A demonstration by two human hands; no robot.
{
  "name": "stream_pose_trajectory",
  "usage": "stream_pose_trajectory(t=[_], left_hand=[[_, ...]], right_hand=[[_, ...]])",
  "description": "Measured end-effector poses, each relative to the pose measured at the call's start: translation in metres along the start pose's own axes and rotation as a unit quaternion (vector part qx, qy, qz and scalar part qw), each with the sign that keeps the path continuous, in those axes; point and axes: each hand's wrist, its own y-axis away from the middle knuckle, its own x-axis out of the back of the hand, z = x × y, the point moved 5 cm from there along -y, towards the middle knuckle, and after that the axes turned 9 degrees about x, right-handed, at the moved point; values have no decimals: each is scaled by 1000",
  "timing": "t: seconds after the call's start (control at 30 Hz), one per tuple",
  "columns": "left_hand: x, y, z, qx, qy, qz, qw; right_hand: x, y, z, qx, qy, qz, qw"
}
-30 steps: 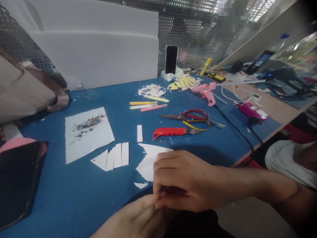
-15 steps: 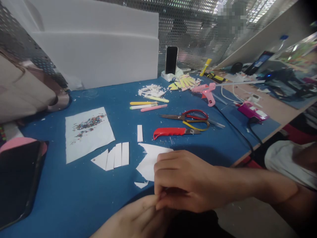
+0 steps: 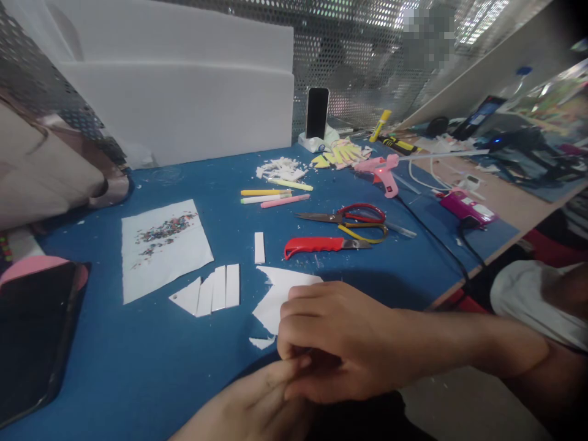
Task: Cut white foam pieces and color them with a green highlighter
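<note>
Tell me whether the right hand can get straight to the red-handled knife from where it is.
Probably yes. The right hand is pressed against the left hand near the table edge, and the red-handled knife lies just beyond it on the blue table, with only a white foam scrap lying flat between.

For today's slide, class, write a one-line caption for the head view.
Two hands, right hand over left hand, meet at a blue table's edge beside white cut pieces.

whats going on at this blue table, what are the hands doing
A person's right hand and left hand meet at the near edge of the blue table, fingertips pinched together; whether they hold anything is hidden. Just beyond them lies a torn white piece, with cut white strips to its left. A red-handled knife and scissors lie untouched farther back.
</note>
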Motion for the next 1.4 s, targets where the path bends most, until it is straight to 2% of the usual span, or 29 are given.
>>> stream_pose_trajectory(t=[0.2,0.33,0.57,0.77,0.9,1.1,1.23,1.4], left_hand=[[2,-5,-4,25,12,-11,1000],[4,-6,-4,23,-3,-27,999],[8,-7,2,32,-70,3,997],[0,0,3,30,-54,-6,998],[3,-3,2,26,-40,-1,999],[0,-1,4,40,-60,2,997],[-10,9,12,24,-93,-16,995],[-8,8,11,-20,-129,-43,991]], right_hand=[[-8,-8,4,-16,2,-24,1000],[-9,-13,4,-40,-107,-43,993],[-15,-15,16,-106,-235,-25,966],[-5,-13,16,-134,-228,-76,961],[-3,-11,13,-136,-197,-101,966],[-18,-16,18,-109,-218,-49,969],[-25,-22,20,-96,-264,-37,959],[-19,-21,20,-144,-323,-100,930]])
